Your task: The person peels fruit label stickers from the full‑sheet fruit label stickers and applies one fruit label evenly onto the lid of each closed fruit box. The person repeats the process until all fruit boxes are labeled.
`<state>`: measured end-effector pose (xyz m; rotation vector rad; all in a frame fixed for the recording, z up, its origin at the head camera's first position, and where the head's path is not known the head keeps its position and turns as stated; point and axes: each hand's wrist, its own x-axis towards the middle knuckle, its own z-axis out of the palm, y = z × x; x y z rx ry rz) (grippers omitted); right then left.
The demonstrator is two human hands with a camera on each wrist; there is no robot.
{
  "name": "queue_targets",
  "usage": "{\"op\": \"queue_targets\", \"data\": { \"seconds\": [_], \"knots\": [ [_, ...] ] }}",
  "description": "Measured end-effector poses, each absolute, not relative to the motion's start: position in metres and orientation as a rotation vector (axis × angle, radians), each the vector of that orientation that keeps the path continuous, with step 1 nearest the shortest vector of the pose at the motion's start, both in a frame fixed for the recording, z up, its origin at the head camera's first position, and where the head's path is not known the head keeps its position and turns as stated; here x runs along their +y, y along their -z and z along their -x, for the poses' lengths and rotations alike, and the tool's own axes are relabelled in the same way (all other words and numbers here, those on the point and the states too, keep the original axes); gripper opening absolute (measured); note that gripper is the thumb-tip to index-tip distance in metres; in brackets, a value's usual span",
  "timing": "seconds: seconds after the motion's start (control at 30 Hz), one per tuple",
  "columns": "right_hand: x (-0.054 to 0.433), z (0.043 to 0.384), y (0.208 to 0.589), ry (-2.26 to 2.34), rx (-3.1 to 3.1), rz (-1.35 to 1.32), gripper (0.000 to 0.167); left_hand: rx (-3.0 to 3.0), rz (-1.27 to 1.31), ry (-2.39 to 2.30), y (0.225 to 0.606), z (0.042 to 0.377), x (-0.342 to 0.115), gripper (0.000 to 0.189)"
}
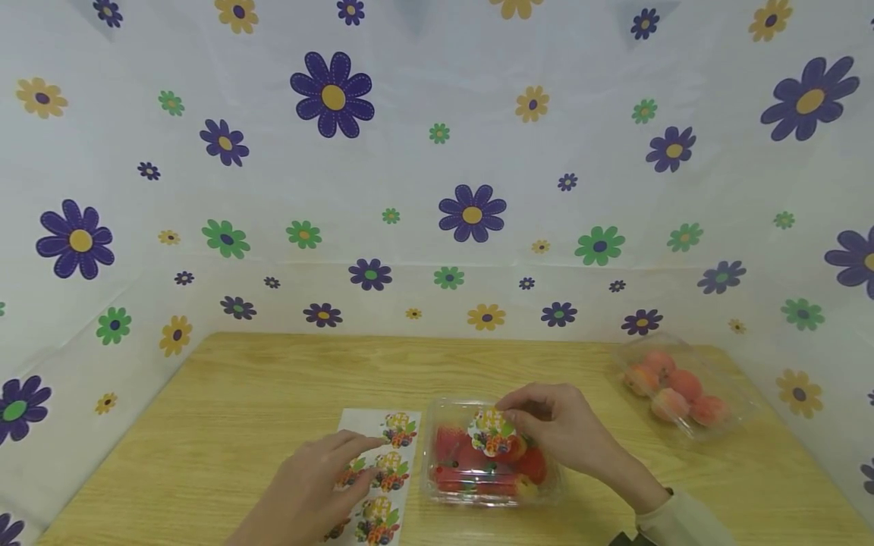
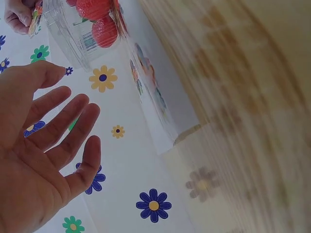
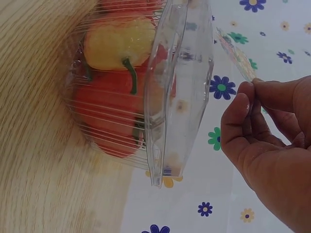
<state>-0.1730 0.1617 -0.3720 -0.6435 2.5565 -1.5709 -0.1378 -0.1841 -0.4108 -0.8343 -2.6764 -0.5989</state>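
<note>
The right hand (image 1: 561, 425) pinches a sticker (image 1: 488, 434) above the box (image 1: 471, 498), the left hand (image 1: 315, 479) loosely spread at the box's nine o'clock.

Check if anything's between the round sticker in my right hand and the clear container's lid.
Nothing visible: the right wrist view shows only a gap between the round fruit-print sticker, pinched in your right hand, and the clear lid.
</note>
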Motion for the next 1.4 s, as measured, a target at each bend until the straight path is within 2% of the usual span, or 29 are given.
{"op": "queue_targets", "data": {
  "seconds": [1.4],
  "knots": [
    [0.155, 0.173, 0.384, 1.440, 2.746, 0.745, 0.013, -2.779, 0.729, 0.658, 0.411, 0.133, -0.188, 0.028]
  ]
}}
